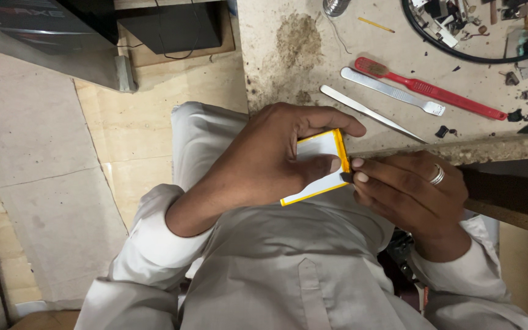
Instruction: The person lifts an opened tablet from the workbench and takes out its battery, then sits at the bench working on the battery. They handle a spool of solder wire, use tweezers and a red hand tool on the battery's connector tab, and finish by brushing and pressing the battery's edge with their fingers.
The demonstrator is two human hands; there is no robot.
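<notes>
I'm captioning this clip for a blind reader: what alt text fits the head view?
Two bare hands hold a flat white pack with yellow edges over the lap: the left hand grips it, the right hand pinches its corner. On the worn bench lie a red toothbrush and metal tweezers.

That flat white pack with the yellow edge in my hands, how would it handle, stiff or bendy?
The white pack looks thin and flat, so probably light and slightly flexible. Its smooth face may be slippery; the left hand grips it across, while the right hand fingertips pinch one corner.
</notes>
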